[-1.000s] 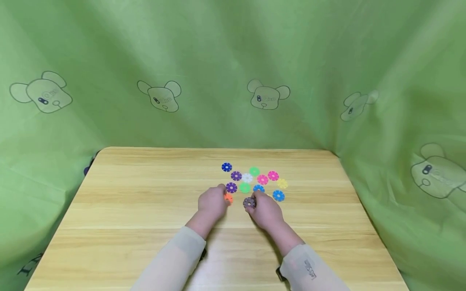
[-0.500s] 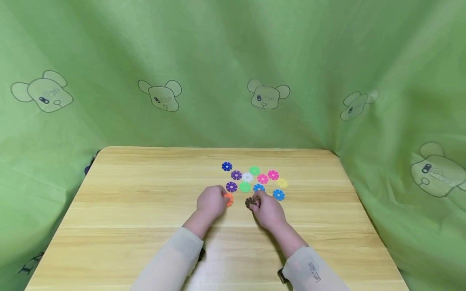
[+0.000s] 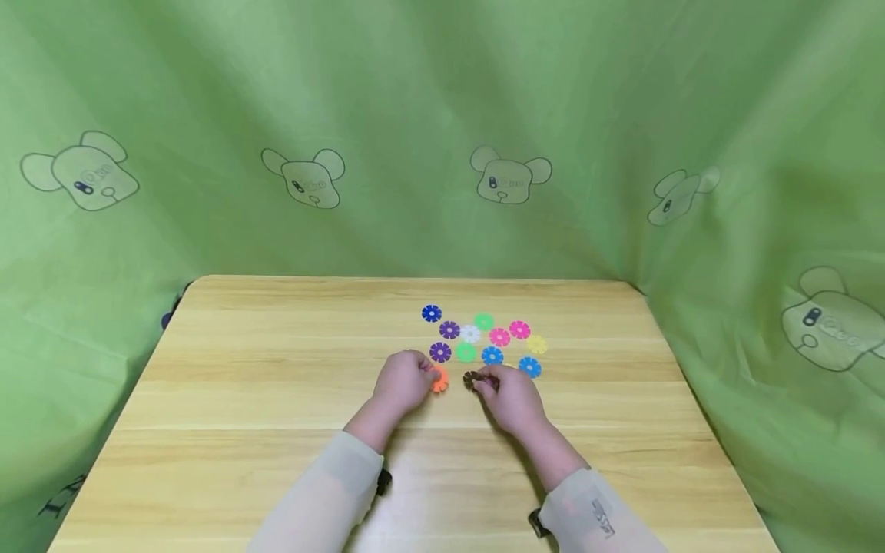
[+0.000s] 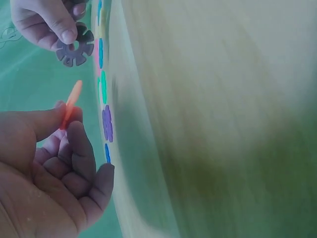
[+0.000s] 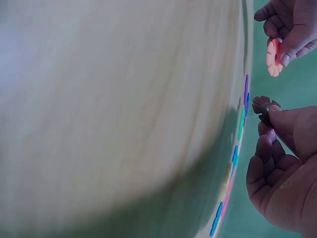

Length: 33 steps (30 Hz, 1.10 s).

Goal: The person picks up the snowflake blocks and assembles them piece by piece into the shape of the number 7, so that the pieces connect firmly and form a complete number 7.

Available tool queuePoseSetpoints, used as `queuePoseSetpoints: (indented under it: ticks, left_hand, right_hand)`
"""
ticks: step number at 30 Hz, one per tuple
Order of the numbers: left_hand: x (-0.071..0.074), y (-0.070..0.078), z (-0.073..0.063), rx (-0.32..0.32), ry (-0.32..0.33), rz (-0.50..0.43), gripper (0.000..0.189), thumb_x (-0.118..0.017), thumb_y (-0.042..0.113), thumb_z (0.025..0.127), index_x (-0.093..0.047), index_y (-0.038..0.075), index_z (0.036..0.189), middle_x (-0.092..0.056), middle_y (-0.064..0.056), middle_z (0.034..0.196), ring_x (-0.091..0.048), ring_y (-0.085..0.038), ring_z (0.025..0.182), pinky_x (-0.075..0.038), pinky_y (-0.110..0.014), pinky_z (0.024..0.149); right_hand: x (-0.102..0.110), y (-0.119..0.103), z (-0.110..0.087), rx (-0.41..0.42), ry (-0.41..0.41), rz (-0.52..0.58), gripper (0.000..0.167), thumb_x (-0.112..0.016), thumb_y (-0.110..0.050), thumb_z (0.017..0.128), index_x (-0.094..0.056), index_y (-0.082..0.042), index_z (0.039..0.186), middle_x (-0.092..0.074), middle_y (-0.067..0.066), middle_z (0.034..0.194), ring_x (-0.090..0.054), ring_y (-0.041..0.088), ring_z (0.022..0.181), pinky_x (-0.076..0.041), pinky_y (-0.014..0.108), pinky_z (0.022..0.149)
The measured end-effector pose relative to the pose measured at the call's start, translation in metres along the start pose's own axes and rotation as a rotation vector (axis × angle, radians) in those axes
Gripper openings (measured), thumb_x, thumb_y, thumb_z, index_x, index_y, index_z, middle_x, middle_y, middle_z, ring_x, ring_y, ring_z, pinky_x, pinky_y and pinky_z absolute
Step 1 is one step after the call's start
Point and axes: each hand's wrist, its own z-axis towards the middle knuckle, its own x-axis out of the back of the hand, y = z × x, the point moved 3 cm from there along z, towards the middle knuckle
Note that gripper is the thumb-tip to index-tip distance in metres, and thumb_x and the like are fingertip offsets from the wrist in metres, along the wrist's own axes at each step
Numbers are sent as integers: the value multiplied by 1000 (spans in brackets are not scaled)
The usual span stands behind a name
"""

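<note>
My left hand (image 3: 404,382) pinches an orange notched disc (image 3: 440,379) between thumb and index finger; in the left wrist view the orange disc (image 4: 72,105) appears nearly edge-on. A dark brown notched disc (image 3: 471,380) is held the same way by my right hand (image 3: 513,399). Its slots and round centre hole show on the brown disc (image 4: 74,47) in the left wrist view. Both discs are raised off the table, facing each other with a small gap between them. Part of the brown disc is covered by the right thumb and fingers.
Beyond my hands, several loose discs lie flat on the wooden table (image 3: 242,384): dark blue (image 3: 432,313), purple (image 3: 440,352), white (image 3: 470,333), green (image 3: 465,352), pink (image 3: 520,329), yellow (image 3: 536,344) and light blue (image 3: 529,367). A green curtain (image 3: 408,92) surrounds the table.
The brown disc has turned in my right fingers, from facing the head camera to a more tilted stance. More of the orange disc shows past my left fingers. The loose discs stay put.
</note>
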Motion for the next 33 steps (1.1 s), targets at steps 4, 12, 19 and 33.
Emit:
queuePoseSetpoints:
  ticks: [4, 12, 19, 33]
  left_hand:
    - [0, 0, -1, -24, -2, -29, 18, -76, 18, 99, -70, 11, 84, -65, 1, 77, -58, -16, 67, -52, -33, 66]
    - [2, 3, -7, -82, 7, -87, 12, -74, 17, 101, -75, 6, 97, -69, 0, 82, -61, -14, 70, -56, -31, 69]
    - [4, 8, -9, -83, -11, -129, 12, -72, 17, 102, -75, 5, 99, -70, 0, 83, -61, -13, 69, -56, -30, 67]
    - [5, 12, -15, -106, -31, -134, 12, -72, 15, 102, -77, 4, 102, -71, -2, 86, -61, -13, 69, -56, -29, 67]
  right_hand:
    - [3, -3, -2, 12, 16, 41, 14, -80, -12, 95, -78, -6, 107, -75, 5, 92, -68, 18, 82, -60, 40, 77]
    - [8, -8, -6, 59, 33, 118, 9, -81, -9, 94, -79, -8, 102, -75, 4, 92, -65, 15, 77, -57, 35, 71]
    - [9, -12, -10, 95, 37, 102, 7, -82, -10, 94, -80, -10, 101, -75, 3, 91, -63, 13, 76, -56, 32, 70]
    - [14, -23, -16, 186, 61, 77, 7, -81, -8, 94, -81, -10, 101, -75, 1, 95, -64, 12, 79, -57, 30, 71]
